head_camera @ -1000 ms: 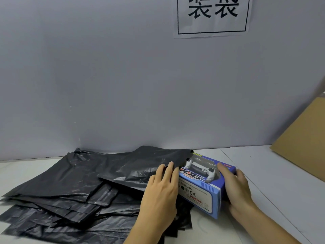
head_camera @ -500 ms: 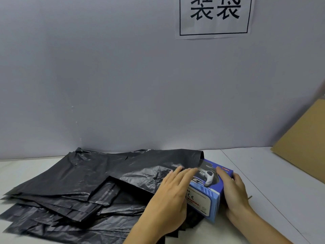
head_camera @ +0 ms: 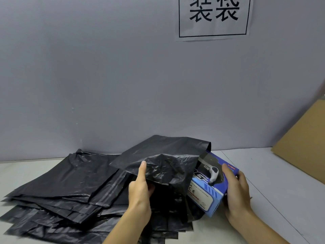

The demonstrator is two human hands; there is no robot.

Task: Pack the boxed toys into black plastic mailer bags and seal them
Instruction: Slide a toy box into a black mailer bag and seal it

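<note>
Box axis is what counts: the blue toy box, clasped at its outer end by the right hand, points its long side leftward into the black mailer bag, whose mouth edge the left hand pinches and lifts, above the bag pile on the surface.

The light was even and soft, rather cool, with no single source to be seen. The wall read as a flat grey-blue with little falloff. Shadows were faint: a thin dark band lay under the raised black mailer bag and beneath the toy box. The bag's wrinkled plastic caught dull grey sheen, not hard glare. Focus was a little soft throughout. The table's far edge bowed slightly, a wide-lens effect.
</note>
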